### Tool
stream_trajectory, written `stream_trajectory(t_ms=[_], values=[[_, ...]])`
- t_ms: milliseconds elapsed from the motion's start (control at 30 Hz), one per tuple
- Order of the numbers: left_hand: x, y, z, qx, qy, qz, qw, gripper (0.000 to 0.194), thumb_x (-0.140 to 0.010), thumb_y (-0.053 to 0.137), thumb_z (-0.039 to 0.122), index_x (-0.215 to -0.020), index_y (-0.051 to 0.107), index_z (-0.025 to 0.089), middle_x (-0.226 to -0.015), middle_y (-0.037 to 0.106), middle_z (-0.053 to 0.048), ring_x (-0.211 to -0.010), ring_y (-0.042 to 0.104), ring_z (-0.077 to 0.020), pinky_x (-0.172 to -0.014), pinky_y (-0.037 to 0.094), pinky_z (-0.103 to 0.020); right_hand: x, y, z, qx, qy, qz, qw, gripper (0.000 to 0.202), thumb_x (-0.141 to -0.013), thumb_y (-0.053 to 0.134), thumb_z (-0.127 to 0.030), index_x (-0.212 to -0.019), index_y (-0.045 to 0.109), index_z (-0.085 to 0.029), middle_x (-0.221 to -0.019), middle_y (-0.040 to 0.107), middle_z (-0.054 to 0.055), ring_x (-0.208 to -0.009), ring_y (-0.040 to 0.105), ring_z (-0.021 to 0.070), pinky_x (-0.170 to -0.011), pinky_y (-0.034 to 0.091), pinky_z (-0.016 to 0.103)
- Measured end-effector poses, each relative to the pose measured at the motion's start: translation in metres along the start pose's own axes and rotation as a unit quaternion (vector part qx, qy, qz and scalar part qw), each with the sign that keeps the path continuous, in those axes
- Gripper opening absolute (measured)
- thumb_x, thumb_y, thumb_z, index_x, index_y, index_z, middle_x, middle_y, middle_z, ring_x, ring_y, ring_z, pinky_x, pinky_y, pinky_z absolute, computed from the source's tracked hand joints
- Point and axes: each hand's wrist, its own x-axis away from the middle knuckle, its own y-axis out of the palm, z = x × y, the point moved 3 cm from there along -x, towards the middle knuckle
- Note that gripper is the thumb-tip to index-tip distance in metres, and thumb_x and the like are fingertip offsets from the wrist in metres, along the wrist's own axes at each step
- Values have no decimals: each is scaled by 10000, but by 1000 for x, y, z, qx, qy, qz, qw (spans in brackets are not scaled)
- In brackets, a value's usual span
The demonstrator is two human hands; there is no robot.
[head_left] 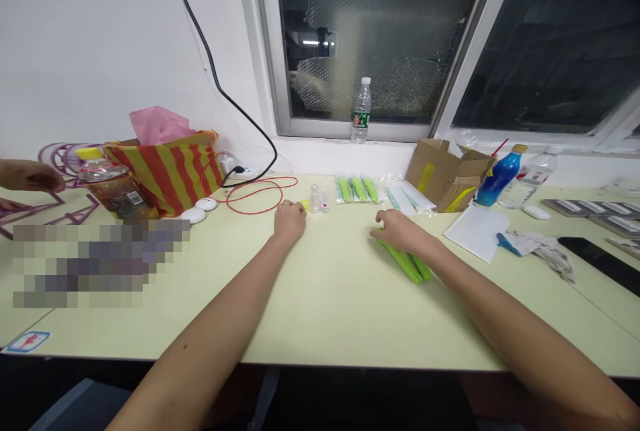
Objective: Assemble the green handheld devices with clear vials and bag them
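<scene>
My left hand point(290, 220) rests on the pale table with its fingers curled, beside two small clear containers point(315, 199). A bit of yellow shows at its fingertips, too small to make out. My right hand point(395, 227) is over the upper end of a bright green bundle point(413, 265) lying on the table. Its fingers are bent, and whether they grip the bundle is not clear. Beyond my hands lie green items in clear packets point(357, 189) and white packets with teal strips point(407, 197).
A striped bag point(183, 174), brown drink bottle point(117, 191) and red cable point(255, 201) are at left, near another person's hand point(33, 175). A cardboard box point(445, 174), blue bottle point(501, 177), white paper point(477, 231) and glove point(543, 247) are at right.
</scene>
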Motion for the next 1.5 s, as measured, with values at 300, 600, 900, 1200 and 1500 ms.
stream_trajectory(t_ms=[300, 600, 900, 1200, 1500], values=[[26, -52, 34, 213, 122, 147, 958, 114, -903, 452, 170, -889, 559, 207, -1025, 565, -99, -986, 531, -236, -869, 410, -343, 7, 29, -3, -93, 0, -108, 990, 507, -590, 822, -558, -943, 666, -230, -979, 674, 86, -776, 599, 233, -598, 398, 295], [51, -13, 68, 473, 65, -57, 877, 50, -880, 514, 247, -852, 526, 207, -785, 611, -3, -576, 500, -107, -564, 385, -229, 12, 24, -15, -198, -48, 50, 978, 406, -737, 709, -568, -942, 637, -224, -864, 624, 27, -797, 583, 201, -683, 433, 309], [59, 3, 82, 532, 11, -163, 831, 245, -779, 690, 341, -889, 554, 169, -673, 555, 32, -483, 554, -95, -480, 463, -233, 14, 39, -22, -487, 55, -80, 868, 458, -852, 627, -513, -1187, 467, -245, -899, 602, 33, -549, 591, 139, -468, 463, 282], [67, -1, 90, 567, 19, -254, 784, 191, -831, 614, 347, -858, 583, 160, -724, 597, -11, -534, 572, -109, -479, 475, -244, 31, 35, -40, -389, -71, -174, 902, 684, -808, 680, -245, -1405, 349, -263, -679, 588, -56, -501, 515, 103, -484, 407, 216], [67, -1, 92, 591, 4, -271, 760, 254, -778, 693, 383, -772, 614, 142, -669, 543, 2, -572, 532, -106, -527, 440, -237, 38, 31, -45, -247, -122, -161, 948, 807, -807, 693, -394, -1481, 263, -283, -1006, 653, 32, -563, 552, 114, -530, 425, 249]])
